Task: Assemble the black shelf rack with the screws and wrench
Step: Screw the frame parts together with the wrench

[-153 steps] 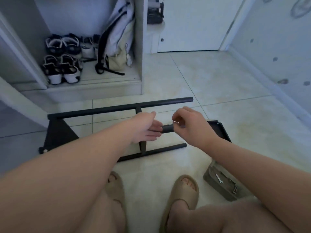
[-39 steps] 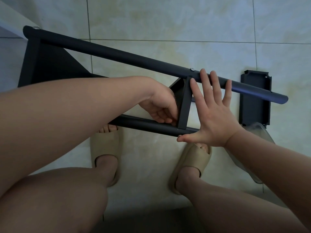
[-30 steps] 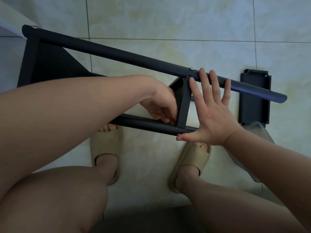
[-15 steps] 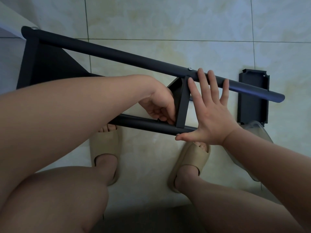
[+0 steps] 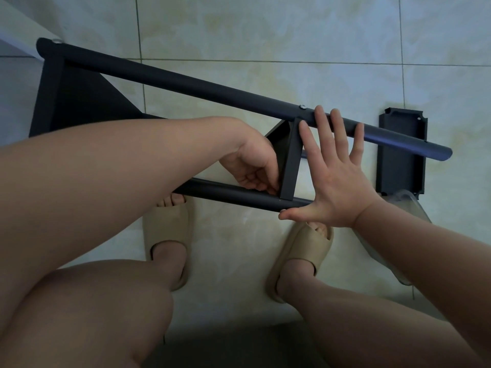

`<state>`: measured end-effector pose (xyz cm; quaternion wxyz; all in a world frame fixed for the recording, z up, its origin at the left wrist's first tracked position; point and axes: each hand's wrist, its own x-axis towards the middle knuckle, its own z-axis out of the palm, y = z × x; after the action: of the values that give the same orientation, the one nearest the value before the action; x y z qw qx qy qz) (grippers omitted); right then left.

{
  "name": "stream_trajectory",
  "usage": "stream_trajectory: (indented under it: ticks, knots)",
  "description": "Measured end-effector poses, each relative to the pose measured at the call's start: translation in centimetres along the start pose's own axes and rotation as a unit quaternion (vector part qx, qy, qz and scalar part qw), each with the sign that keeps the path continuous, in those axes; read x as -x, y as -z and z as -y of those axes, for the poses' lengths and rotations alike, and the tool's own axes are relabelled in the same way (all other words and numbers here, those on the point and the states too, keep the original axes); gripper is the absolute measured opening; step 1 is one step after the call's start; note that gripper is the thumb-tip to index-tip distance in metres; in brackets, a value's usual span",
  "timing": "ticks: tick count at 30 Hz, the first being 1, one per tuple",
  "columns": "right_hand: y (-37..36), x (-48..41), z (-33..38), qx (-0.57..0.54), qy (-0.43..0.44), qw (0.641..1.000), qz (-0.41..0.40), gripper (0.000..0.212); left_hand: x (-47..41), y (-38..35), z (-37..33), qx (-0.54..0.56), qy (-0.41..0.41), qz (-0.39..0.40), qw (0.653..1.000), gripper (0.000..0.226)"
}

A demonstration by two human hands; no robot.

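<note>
Black shelf rack under flat right hand, left hand curled against it.

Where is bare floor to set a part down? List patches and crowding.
Free: tiled floor beyond the upper tube; the strip between left slipper and right slipper. Crowded: the crossbar, where left hand and right hand work; beside the loose panel and plastic bag.

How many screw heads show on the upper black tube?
2. One screw head sits at the left end of the upper tube. A second screw head sits above the crossbar, by the fingertips of the right hand. Others may be hidden.
</note>
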<state>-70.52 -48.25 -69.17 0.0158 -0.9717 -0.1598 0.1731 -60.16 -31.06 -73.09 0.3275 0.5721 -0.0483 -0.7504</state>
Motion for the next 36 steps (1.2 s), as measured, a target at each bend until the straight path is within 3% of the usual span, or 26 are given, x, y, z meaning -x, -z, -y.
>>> stream_trajectory:
  ticks: [15, 24, 30, 36]
  knots:
    - [-0.11, 0.03, -0.04, 0.000, 0.002, 1.000, -0.006, 0.142, -0.34, -0.04, 0.13, -0.015, 0.014, -0.005, 1.000, 0.004]
    - [-0.11, 0.05, -0.09, 0.002, 0.000, 1.000, -0.001, 0.143, -0.25, 0.03, -0.04, 0.026, 0.005, 0.005, 1.000, 0.014]
    - [-0.14, 0.04, -0.09, 0.004, 0.000, 1.000, -0.004, 0.143, -0.22, 0.06, 0.10, -0.011, 0.018, -0.003, 1.000, 0.006]
    - [-0.21, 0.03, -0.14, 0.005, 0.000, 1.000, -0.007, 0.143, -0.22, 0.18, 0.01, 0.002, 0.016, 0.011, 1.000, 0.014]
